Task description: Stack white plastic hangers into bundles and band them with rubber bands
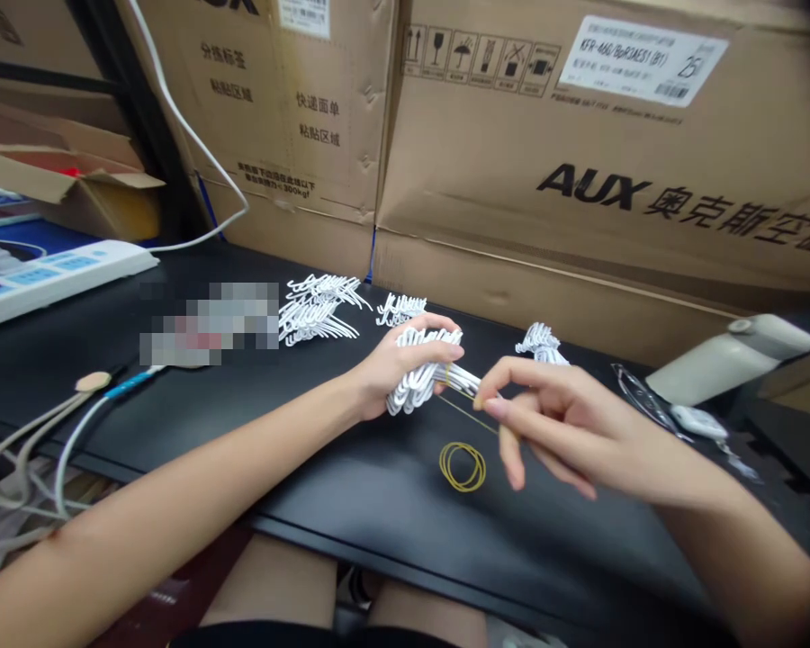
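Note:
A bundle of white hooks (415, 373) is gripped in my left hand (395, 360), their curved ends toward the left and their straight ends toward the right. A yellow rubber band runs around the straight part of the bundle. From there my right hand (560, 414) pulls a stretched strand of the rubber band (471, 416), pinched between its thumb and fingers. Several loose yellow rubber bands (462, 468) lie on the black table (378, 486) below the hands.
More white hooks (320, 310) lie in piles at the back left, behind my left hand (401, 309), and at the back right (541, 342). Glasses (638, 391), a key fob (698, 421) and a pale bottle (722, 360) sit at right. A power strip (67, 279) is at left; large cardboard boxes (594, 135) stand behind.

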Tool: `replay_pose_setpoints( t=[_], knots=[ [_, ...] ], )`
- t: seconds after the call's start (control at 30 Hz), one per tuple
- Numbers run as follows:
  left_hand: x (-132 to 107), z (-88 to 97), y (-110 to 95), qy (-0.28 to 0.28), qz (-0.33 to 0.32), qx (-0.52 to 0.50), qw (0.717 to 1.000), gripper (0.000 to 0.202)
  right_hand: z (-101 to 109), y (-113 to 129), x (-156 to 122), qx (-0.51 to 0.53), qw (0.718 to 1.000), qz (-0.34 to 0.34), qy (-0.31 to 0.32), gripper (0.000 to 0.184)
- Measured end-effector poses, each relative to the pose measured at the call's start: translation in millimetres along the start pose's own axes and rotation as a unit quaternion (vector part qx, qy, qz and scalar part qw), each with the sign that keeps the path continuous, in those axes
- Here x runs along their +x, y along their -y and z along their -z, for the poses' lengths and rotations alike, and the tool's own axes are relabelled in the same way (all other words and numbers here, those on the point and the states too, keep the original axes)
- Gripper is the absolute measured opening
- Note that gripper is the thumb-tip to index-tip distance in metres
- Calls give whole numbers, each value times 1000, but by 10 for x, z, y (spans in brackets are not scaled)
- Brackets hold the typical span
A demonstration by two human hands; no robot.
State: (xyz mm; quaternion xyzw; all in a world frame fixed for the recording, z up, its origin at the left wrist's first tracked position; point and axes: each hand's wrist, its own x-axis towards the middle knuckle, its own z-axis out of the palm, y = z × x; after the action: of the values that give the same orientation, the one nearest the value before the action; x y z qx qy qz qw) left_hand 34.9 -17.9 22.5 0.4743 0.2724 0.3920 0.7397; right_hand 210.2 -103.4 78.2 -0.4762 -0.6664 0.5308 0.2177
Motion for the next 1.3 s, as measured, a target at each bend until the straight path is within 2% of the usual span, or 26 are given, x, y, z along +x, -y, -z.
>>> replay_pose_setpoints(
  t=[0.1,0.23,0.43,0.67,0.77,0.9,1.13,1.2,1.3],
  knots=[
    [-20,-39,-7,10,9,-7,1000,33,206,13,-7,37,998,-32,28,23],
    [-35,-61,-9,27,19,-15,999,30,322,-110,114,101,994,-39,-5,24],
    [-32,-37,38,92,60,-40,993,28,144,-326,421,258,965,40,11,19],
    [19,19,85,92,58,-58,992,31,-70,-317,484,363,926,32,-97,23],
    [-3,14,107,102,63,-67,991,37,-82,-272,447,414,903,15,-115,25],
    [-22,19,154,144,86,-70,983,42,-49,-251,445,474,871,-6,-131,31],
    [-3,68,183,223,101,-74,967,43,70,-258,437,513,839,11,-180,15],
    [-1,74,168,228,97,-77,966,45,104,-237,404,496,845,31,-195,14],
    [3,84,147,209,85,-71,972,47,108,-218,371,398,886,98,-218,19]
  ],
)
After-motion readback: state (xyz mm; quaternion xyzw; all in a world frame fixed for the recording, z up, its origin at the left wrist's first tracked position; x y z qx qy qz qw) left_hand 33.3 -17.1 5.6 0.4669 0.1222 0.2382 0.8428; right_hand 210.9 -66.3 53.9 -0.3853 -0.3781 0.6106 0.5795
